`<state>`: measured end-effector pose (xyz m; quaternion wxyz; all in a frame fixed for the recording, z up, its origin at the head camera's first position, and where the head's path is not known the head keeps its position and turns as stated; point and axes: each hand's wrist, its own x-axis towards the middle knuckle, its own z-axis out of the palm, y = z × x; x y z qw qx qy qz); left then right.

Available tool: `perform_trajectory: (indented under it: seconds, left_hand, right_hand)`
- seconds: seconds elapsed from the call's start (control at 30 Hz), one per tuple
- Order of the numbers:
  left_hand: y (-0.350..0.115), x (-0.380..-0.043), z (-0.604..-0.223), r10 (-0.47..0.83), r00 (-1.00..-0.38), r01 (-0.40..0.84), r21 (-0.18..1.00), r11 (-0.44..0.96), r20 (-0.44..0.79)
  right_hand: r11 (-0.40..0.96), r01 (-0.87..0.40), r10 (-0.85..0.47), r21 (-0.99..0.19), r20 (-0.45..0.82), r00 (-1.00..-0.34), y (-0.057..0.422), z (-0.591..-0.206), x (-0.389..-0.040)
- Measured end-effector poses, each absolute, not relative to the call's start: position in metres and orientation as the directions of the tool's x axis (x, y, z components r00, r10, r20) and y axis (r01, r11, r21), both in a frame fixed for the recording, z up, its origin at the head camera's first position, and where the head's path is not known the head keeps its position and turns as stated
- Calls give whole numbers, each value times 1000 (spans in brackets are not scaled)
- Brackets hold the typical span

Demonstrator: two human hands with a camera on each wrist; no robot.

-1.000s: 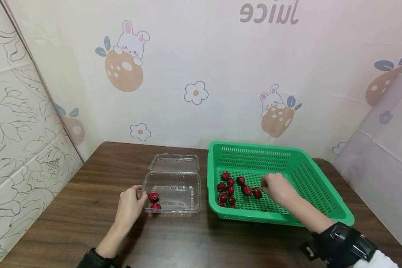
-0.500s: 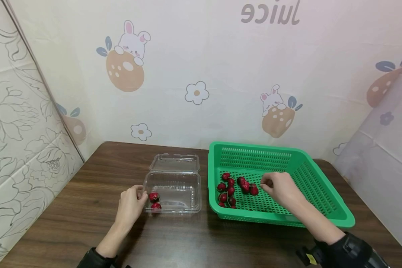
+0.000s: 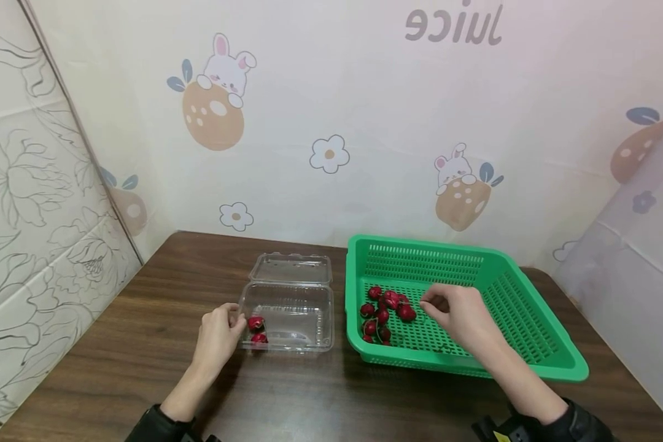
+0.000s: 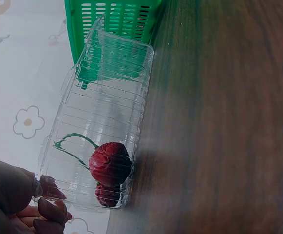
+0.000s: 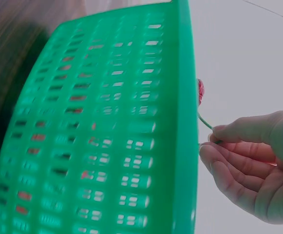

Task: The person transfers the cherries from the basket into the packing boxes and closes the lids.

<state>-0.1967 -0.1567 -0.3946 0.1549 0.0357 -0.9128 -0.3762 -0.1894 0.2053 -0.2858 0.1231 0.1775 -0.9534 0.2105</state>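
My left hand (image 3: 219,334) pinches the left rim of a clear plastic clamshell box (image 3: 295,316), its lid folded back. Two dark red cherries (image 4: 110,164) with a joined green stem lie at the box's near left corner. Over the green basket (image 3: 536,325), my right hand (image 3: 458,310) pinches a green cherry stem (image 5: 205,121) between thumb and forefinger. A red cherry (image 5: 200,92) on that stem shows just above the basket rim in the right wrist view. In the head view, the cherry (image 3: 406,313) nearest the fingertips overlaps the pile.
Several more cherries (image 3: 369,328) lie in the left part of the basket. Box and basket stand side by side on a dark wooden table (image 3: 304,393). A printed curtain (image 3: 331,202) hangs right behind the table.
My right hand has moved a little left, and the cherries at its fingertips have shifted left with it, towards the pile. My left hand stays at the box rim.
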Motion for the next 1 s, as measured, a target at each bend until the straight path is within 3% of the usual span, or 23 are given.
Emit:
perform_trajectory:
  seconds: [1.0]
  left_hand:
    - [-156,-197,-394,-186,-946,52,694,718,264]
  right_hand:
    - [736,-445,-288,-510,359,-888,116,-282,-193]
